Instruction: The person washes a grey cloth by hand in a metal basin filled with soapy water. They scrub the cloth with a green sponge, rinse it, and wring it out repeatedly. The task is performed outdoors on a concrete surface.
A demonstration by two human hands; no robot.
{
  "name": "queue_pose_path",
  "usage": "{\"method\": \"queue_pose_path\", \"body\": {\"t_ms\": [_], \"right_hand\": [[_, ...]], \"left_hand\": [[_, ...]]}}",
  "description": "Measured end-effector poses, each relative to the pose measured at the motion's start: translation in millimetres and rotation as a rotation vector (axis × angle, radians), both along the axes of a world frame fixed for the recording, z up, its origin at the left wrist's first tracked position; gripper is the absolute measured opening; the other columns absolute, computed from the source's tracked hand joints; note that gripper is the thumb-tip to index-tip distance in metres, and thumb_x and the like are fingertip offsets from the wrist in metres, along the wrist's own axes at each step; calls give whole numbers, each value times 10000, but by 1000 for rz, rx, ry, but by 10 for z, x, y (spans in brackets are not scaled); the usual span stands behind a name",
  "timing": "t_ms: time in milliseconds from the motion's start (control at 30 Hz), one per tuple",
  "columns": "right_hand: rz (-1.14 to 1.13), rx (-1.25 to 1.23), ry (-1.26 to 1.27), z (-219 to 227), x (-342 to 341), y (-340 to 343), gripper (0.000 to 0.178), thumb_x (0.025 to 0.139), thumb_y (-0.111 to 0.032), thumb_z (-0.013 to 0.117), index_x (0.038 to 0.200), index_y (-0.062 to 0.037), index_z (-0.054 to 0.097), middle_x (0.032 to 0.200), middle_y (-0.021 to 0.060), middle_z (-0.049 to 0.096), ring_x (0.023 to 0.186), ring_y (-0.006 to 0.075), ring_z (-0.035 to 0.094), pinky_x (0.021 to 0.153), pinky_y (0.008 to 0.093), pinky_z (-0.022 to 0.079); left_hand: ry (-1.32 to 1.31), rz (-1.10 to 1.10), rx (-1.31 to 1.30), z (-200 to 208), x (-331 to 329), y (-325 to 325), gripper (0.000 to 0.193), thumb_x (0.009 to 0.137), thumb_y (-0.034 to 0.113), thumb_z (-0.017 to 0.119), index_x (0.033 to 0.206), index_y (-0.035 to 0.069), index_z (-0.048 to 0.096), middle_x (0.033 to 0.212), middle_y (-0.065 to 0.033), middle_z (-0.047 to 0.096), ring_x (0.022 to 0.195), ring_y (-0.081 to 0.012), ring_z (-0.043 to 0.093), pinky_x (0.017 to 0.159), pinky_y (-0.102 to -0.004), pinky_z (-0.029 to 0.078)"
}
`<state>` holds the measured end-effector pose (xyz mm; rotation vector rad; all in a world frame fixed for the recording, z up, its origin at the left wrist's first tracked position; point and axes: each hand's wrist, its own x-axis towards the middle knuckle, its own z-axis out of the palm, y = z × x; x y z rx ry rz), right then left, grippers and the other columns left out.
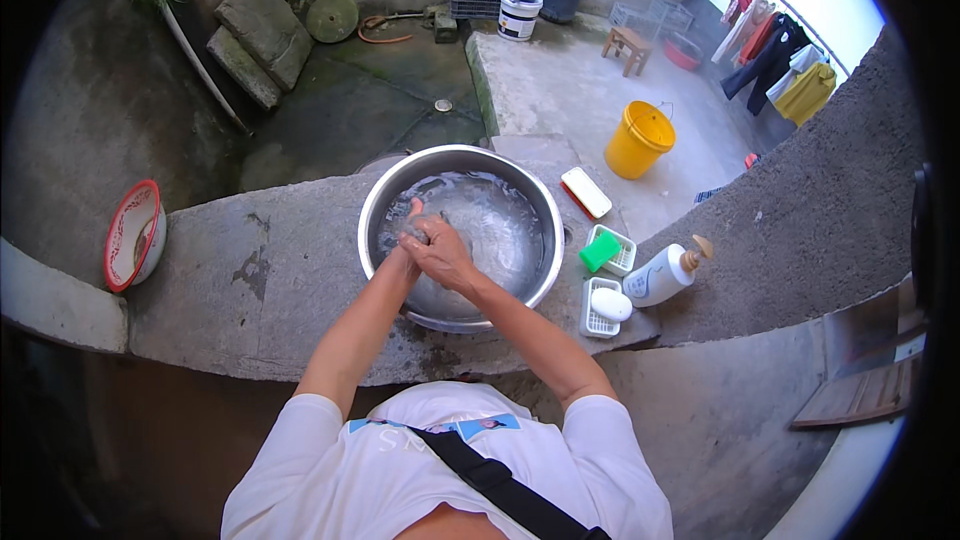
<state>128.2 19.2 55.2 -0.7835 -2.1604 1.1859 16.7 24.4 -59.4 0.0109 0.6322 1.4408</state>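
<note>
As the head view shows, I have both hands inside the rim of the steel basin, with my right hand pressed over my left hand near the wrist. The right fingers are curled; the left hand is partly covered, so I cannot tell whether its fingers are spread or folded, nor whether anything lies between the two.

Status, as judged: washing of the hands is under way. Done: the basin contains water, and my skin looks wet. Left: the hands are not yet clear of the basin. Use of soap cannot be confirmed; no thick lather is visible. The green soap and the white soap sit to the right, each in its own white dish, with the pump bottle beside them.

The basin stands on the concrete ledge directly in front of me. It is round and wide, with a bright rim; the water surface is rippled and lies below that rim.
</note>
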Motion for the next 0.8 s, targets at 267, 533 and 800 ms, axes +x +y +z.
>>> {"method": "queue_pose_path", "body": {"t_ms": [267, 533, 800], "right_hand": [[-138, 338, 178, -359, -199, 357, 373, 873, -287, 455, 625, -27, 557, 633, 196, 557, 615, 370, 557, 565, 436, 430], [-311, 239, -350, -737, 19, 1026, 544, 871, -504, 356, 732, -51, 623, 795, 235, 595, 786, 415, 568, 721, 481, 439], [-104, 288, -757, -763, 277, 906, 561, 765, -552, 519, 1189, -188, 464, 1251, 179, 342, 1036, 457, 456, 813, 549, 412]], "left_hand": [[450, 118, -310, 287, 188, 46, 489, 808, 471, 473, 982, 22, 557, 960, -135, 567, 888, -247, 554, 708, -388, 448], [486, 125, -182, 509, 333, -112, 528, 820, 459, 534, 1092, 8, 493, 1039, -140, 538, 941, -256, 549, 773, -410, 461], [566, -10, -455, 589, 203, -355, 812, 793, 639, 415, 1389, 305, -24, 1454, -166, 14, 1309, -437, 39, 911, -705, 37]]}}
